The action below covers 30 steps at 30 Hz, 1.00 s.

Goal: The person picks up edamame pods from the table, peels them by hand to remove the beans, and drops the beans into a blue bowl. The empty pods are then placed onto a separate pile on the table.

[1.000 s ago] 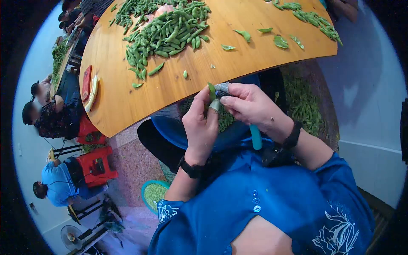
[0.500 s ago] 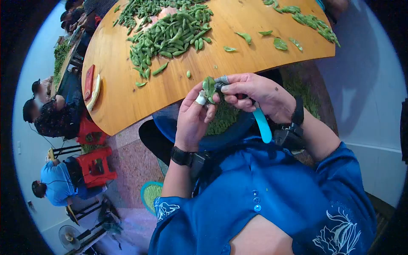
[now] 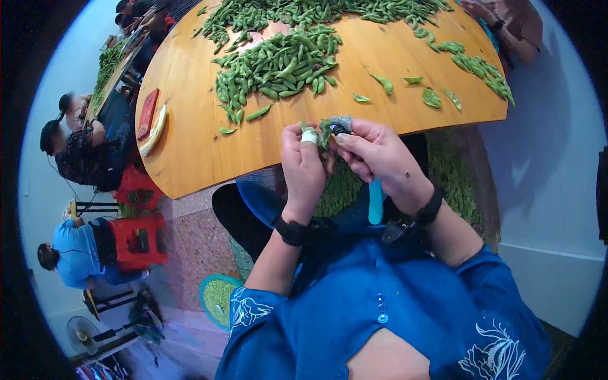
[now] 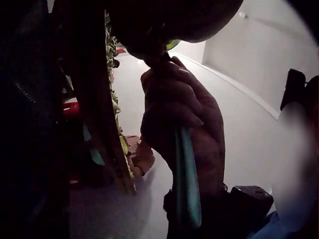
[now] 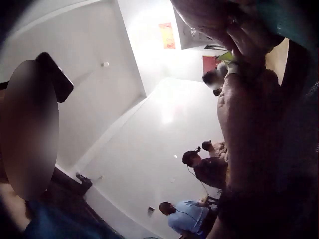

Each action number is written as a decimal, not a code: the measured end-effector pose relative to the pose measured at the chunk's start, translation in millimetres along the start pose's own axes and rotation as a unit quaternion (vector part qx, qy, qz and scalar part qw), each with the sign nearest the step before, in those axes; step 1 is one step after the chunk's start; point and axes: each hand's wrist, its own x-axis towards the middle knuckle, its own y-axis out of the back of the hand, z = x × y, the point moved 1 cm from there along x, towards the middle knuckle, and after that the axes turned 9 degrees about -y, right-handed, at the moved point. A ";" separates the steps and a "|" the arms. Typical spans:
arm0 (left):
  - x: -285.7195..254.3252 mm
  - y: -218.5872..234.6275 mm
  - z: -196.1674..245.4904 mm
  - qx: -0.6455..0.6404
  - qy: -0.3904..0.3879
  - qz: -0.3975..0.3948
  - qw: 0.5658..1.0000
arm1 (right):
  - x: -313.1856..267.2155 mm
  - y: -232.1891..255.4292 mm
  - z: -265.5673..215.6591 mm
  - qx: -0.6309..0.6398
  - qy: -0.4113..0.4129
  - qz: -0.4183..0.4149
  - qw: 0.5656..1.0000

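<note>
In the head view my left hand (image 3: 303, 174) pinches a green bean pod (image 3: 325, 132) over the table's near edge, its thumb wrapped in white tape (image 3: 310, 136). Against the pod's other side are the fingertips of my right hand (image 3: 392, 164), the index finger in a grey wrap (image 3: 342, 122). That hand grips a tool by its turquoise handle (image 3: 375, 202), which points down out of the fist; the tool's working end is hidden by the fingers. Both wrist views are dark: the left one shows the handle (image 4: 187, 184), the right one a bit of green pod (image 5: 227, 56).
Heaped bean pods (image 3: 278, 63) lie on the wooden table (image 3: 354, 152), with a few loose ones at the right. Below my hands is a blue basin (image 3: 253, 190) with green contents. A red object (image 3: 147, 114) lies at the left edge. Other people sit around.
The pod showed a broad, pale-green face half a second ago and now shows narrow and dark. The turquoise handle has swung to nearly upright. The whole head view has shifted, bringing more of the table in.
</note>
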 end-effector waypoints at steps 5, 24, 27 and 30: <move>5.7 -1.5 2.7 -0.049 0.081 0.066 0.993 | 7.8 -2.8 12.2 0.028 0.031 0.014 0.999; 1.6 -2.0 16.4 0.375 -0.223 -0.061 0.898 | 11.9 -1.1 11.7 -0.020 0.080 0.065 0.994; -5.7 -8.4 26.2 0.410 -0.120 -0.132 0.895 | 7.3 4.1 7.3 -0.046 0.055 0.057 0.996; -8.5 -6.3 27.9 0.397 -0.065 -0.188 0.896 | 3.6 8.3 2.5 -0.086 0.071 0.070 0.991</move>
